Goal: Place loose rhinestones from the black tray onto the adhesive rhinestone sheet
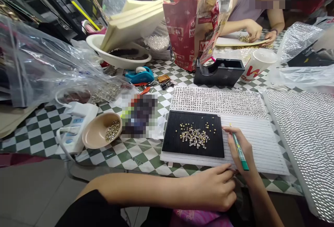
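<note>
From the head view, my right hand (247,149) holds a green pen (240,152) in a closed grip, its tip just beside the right edge of a black ridged tray (172,147). My left hand (217,187) rests at the near edge of the white board (263,140), fingers bent; I cannot tell whether they pinch anything. The tray lies on the board, covering much of its left side, and loose stones (194,136) sit heaped on it. Stones in rows fill the board's far part.

A studded sheet (305,133) crowds my right. Beyond the board, a black tape dispenser (219,75) blocks the way, with a cup (257,65) beside it and a red paper bag (181,32) behind. To my left are a bowl (95,135) with more stones, a power strip (86,119), a blue tape dispenser (141,76) and a white basin (117,60) bearing pale sheets (135,25). Across the table another person's two hands (254,30) are at work.

I count one pen, one tray, one bowl, one basin, one cup and two tape dispensers; the stones are too many to count.
</note>
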The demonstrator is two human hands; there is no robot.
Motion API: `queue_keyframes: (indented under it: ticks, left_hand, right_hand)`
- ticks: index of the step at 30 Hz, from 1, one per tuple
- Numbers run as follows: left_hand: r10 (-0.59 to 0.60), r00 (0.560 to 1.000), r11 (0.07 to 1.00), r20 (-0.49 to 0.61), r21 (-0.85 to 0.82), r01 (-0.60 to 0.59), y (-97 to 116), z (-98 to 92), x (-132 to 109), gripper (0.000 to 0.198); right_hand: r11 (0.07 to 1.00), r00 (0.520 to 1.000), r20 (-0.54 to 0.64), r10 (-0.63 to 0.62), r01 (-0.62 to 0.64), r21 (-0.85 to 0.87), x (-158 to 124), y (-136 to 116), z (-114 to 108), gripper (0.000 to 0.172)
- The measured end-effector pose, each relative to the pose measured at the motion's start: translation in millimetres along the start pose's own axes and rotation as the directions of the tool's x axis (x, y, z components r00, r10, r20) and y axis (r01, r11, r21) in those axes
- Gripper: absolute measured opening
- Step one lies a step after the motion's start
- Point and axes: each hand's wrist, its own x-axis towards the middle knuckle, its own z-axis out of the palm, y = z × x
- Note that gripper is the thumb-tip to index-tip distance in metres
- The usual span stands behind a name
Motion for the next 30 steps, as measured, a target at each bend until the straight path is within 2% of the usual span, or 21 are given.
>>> queue_keyframes:
  ticks: [3, 4, 5, 6, 7, 9, 11, 12, 13, 14, 17, 22, 24, 30]
  left_hand:
    - [-0.203, 0.977, 0.978, -0.067, -0.06, 0.199, -8.1, -16.0, -12.9, 0.02]
    - [-0.304, 0.946, 0.952, -0.113, -0.087, 0.295, -12.1, -21.0, -19.1, 0.018]
    - [-0.412, 0.898, 0.91, -0.157, -0.111, 0.398, -16.4, -25.7, -26.2, 0.021]
    - [-0.525, 0.828, 0.851, -0.197, -0.131, 0.509, -20.6, -30.0, -34.0, 0.03]
    - [-0.632, 0.735, 0.773, -0.245, -0.134, 0.62, -24.4, -33.4, -42.1, 0.04]
    - [-0.794, 0.485, 0.557, -0.368, -0.12, 0.822, -29.5, -36.4, -58.3, 0.053]
    - [-0.869, 0.279, 0.356, -0.408, -0.124, 0.926, -30.5, -33.4, -71.9, 0.059]
    - [-0.897, 0.215, 0.285, -0.387, -0.132, 0.949, -29.6, -30.0, -76.8, 0.06]
    - [-0.92, 0.175, 0.235, -0.35, -0.137, 0.962, -28.1, -26.0, -80.3, 0.06]
    - [-0.94, 0.151, 0.201, -0.306, -0.138, 0.97, -26.3, -21.8, -82.3, 0.059]
    - [-0.965, 0.12, 0.151, -0.234, -0.121, 0.981, -21.7, -12.7, -80.7, 0.055]
    - [-0.963, 0.076, 0.106, -0.258, -0.108, 0.988, -21.3, -14.4, -70.6, 0.052]
    - [-0.96, 0.075, 0.106, -0.269, -0.101, 0.989, -21.2, -16.3, -68.0, 0.053]
    - [-0.945, 0.119, 0.144, -0.303, -0.063, 0.988, -17.0, -15.3, -64.3, 0.053]
  right_hand:
    - [1.0, 1.0, -0.008, -0.002, 0.002, -0.008, -6.0, 1.3, 2.8, 0.023]
    - [1.0, 1.0, -0.014, -0.006, 0.005, -0.012, -7.8, 1.7, 3.8, 0.024]
    - [1.0, 1.0, -0.02, -0.012, 0.012, -0.016, -9.5, 1.9, 4.7, 0.025]
    - [1.0, 1.0, -0.024, -0.02, 0.019, -0.021, -10.8, 1.8, 5.6, 0.026]
    - [0.999, 0.999, -0.023, -0.03, 0.029, -0.029, -12.0, 1.4, 6.4, 0.027]
    - [0.997, 0.999, -0.001, -0.048, 0.048, -0.059, -13.5, 0.3, 7.8, 0.028]
    - [0.994, 0.998, 0.029, -0.06, 0.062, -0.086, -14.4, -0.7, 9.2, 0.028]
    - [0.994, 0.997, 0.045, -0.063, 0.066, -0.092, -14.7, -0.8, 9.9, 0.028]
    - [0.993, 0.996, 0.058, -0.063, 0.068, -0.093, -14.8, -0.5, 10.5, 0.028]
    - [0.993, 0.996, 0.069, -0.063, 0.07, -0.091, -14.9, 0.0, 11.0, 0.028]
    - [0.993, 0.993, 0.09, -0.071, 0.079, -0.093, -14.9, 2.5, 11.6, 0.028]
    - [0.994, 0.991, 0.114, -0.063, 0.073, -0.086, -14.7, 3.7, 9.0, 0.026]
    - [0.997, 0.991, 0.124, -0.046, 0.054, -0.06, -14.9, 2.9, 7.6, 0.026]
    - [0.999, 0.994, 0.113, 0.005, 0.0, -0.039, -16.8, 2.5, 3.5, 0.025]
